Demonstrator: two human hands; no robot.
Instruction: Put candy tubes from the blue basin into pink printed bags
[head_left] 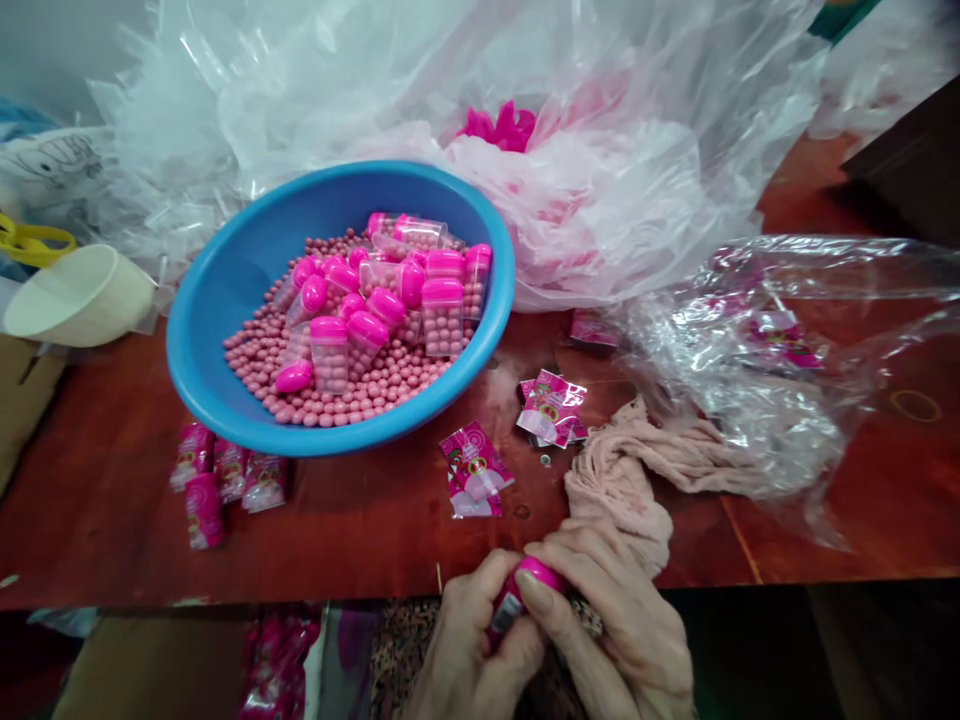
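Pink plastic caps the small jar [538,570] that both hands grasp at the near edge of the bench [337,545], close to the person's lap. The left hand [474,640] has its fingers and thumb closed around the jar's body, where a pale patch shows; the right hand [626,620] presses its thumb and fingers against the cap. The jar lies tilted between them, partly hidden by the fingers.

Ahead of the left hand, two pink printed sleeves [478,462] lie overlapping, flat on the bench. Farther back and to the right is another little pile of sleeves [553,408]. Just beyond the right hand, a crumpled beige cloth [611,480] trails under a clear plastic bag [720,360] that has pink printed pieces in it.

A blue basin [337,440] stands farther back, holding loose pink balls [375,392] with filled jars [330,355] heaped on top, their pink lids facing various ways. In front of the basin, to the left, four pink wrapped jars [202,510] lie together. Behind the basin rise large, rumpled translucent bags [570,220], and a cream tub [82,300] sits at the far left.
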